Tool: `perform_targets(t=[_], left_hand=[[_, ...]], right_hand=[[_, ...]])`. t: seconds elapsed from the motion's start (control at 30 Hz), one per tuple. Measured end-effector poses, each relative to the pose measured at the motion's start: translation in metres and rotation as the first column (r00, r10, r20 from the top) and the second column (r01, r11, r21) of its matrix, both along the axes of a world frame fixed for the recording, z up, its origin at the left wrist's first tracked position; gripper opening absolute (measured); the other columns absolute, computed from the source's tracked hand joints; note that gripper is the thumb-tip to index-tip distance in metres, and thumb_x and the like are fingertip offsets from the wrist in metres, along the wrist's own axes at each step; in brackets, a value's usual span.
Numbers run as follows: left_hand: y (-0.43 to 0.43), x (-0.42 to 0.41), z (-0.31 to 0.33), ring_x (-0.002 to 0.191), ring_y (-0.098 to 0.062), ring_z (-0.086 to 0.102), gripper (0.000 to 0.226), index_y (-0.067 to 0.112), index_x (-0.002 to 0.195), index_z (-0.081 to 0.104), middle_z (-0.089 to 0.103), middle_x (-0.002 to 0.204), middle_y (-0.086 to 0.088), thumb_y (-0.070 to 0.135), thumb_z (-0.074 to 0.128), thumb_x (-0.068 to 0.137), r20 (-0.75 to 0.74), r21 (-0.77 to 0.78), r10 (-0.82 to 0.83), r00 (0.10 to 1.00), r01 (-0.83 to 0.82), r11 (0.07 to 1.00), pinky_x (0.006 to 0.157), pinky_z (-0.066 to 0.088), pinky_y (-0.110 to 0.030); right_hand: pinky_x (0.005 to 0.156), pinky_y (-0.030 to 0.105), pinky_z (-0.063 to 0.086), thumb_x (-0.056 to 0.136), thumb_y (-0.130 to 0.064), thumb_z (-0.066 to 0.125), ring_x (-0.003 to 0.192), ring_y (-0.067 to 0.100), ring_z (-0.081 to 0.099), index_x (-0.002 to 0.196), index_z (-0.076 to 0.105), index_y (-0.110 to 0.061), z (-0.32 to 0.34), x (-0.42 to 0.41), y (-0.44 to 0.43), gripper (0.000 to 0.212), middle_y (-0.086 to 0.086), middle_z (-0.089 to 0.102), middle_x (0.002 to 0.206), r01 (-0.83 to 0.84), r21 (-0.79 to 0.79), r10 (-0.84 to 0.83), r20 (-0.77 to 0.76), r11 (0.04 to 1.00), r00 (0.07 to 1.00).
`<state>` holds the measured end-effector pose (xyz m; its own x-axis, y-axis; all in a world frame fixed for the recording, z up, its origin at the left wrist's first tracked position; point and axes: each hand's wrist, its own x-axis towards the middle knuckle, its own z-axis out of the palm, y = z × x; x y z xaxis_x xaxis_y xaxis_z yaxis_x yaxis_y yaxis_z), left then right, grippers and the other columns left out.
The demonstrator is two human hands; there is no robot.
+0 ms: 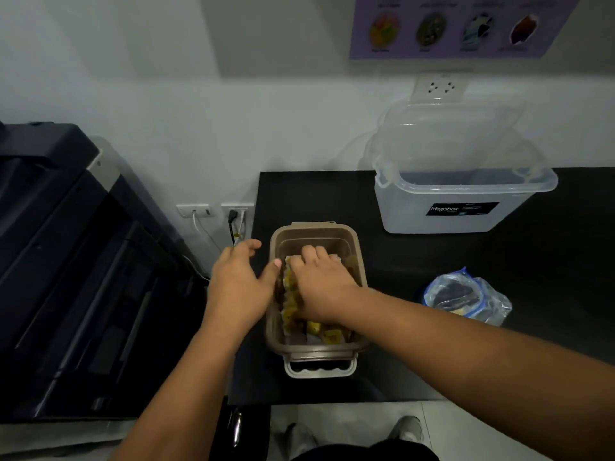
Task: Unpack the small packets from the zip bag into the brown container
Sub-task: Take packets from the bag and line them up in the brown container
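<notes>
A black table [499, 277] fills the centre and right of the frame. Near its left edge stands the brown rectangular plastic container [361, 261], with bare tabletop between it and the crumpled clear zip bag [466, 296] at right. Inside, the right hand [321, 287] presses flat on small yellow packets [327, 335]; the left hand [238, 282], fingers spread, grips the left rim.

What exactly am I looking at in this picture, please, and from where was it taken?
It comes from a camera worn on a person's head, looking down at their own bare arms; there is no machine. On the black counter stands a brown container full of small packets. The right hand presses down on the packets inside it, while the left hand rests against its left rim. Whether either hand grips anything is unclear. To the right lie a crumpled zip bag and a clear box with its lid open.
</notes>
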<state>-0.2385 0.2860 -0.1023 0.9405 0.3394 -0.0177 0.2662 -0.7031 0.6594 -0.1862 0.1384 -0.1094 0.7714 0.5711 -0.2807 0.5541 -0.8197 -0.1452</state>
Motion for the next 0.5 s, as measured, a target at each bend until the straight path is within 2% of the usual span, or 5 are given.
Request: perform_targets(t=[0.1,0.17,0.27,0.33,0.5], left_hand=[[-0.014,0.001,0.017,0.120,-0.025,0.055,0.046,0.024,0.130,0.058,0.058,0.128,-0.002,0.041,0.071,0.090,0.108,0.034,0.006,0.994,-0.010,0.999,0.102,0.049,-0.048],[-0.034,0.003,0.028,0.116,-0.024,0.057,0.040,0.027,0.126,0.060,0.059,0.124,0.002,0.039,0.071,0.089,0.164,0.012,-0.004,0.987,0.003,1.000,0.100,0.050,-0.048],[-0.076,0.008,0.041,0.106,-0.015,0.059,0.033,0.031,0.122,0.062,0.059,0.118,0.008,0.036,0.070,0.091,0.222,-0.023,-0.069,0.973,0.076,0.997,0.093,0.051,-0.035],[-0.111,0.010,0.047,0.099,-0.006,0.059,0.030,0.031,0.121,0.062,0.059,0.114,0.011,0.034,0.070,0.092,0.256,-0.060,-0.136,0.957,0.156,0.986,0.088,0.050,-0.026],[-0.196,0.025,0.030,0.094,-0.006,0.058,0.029,0.025,0.121,0.066,0.063,0.110,0.009,0.028,0.070,0.093,0.179,-0.063,-0.354,0.918,0.369,0.927,0.088,0.050,-0.023]], right_hand=[[0.104,0.038,0.045,0.086,-0.040,0.076,0.122,0.021,0.048,0.126,0.057,-0.022,0.033,-0.001,-0.033,0.048,0.001,0.050,0.127,0.034,0.250,-0.016,-0.074,0.968,0.997],[0.094,0.032,0.048,0.091,-0.035,0.073,0.105,0.012,0.053,0.114,0.064,-0.023,0.049,-0.002,-0.065,0.027,-0.005,0.054,0.115,0.090,0.420,-0.071,-0.061,0.903,0.996],[0.075,0.013,0.043,0.095,-0.023,0.069,0.079,-0.001,0.052,0.106,0.068,-0.024,0.062,0.003,-0.123,0.011,-0.012,0.056,0.099,0.205,0.571,-0.214,-0.053,0.795,0.976],[0.074,0.008,0.039,0.098,-0.019,0.065,0.081,-0.004,0.054,0.110,0.068,-0.026,0.062,0.009,-0.165,0.014,-0.016,0.057,0.096,0.313,0.548,-0.295,-0.124,0.776,0.947],[0.092,0.023,0.050,0.099,-0.017,0.062,0.107,0.009,0.066,0.122,0.070,-0.025,0.030,0.020,-0.249,0.026,-0.009,0.070,0.112,0.397,0.283,-0.345,-0.215,0.873,0.913]])
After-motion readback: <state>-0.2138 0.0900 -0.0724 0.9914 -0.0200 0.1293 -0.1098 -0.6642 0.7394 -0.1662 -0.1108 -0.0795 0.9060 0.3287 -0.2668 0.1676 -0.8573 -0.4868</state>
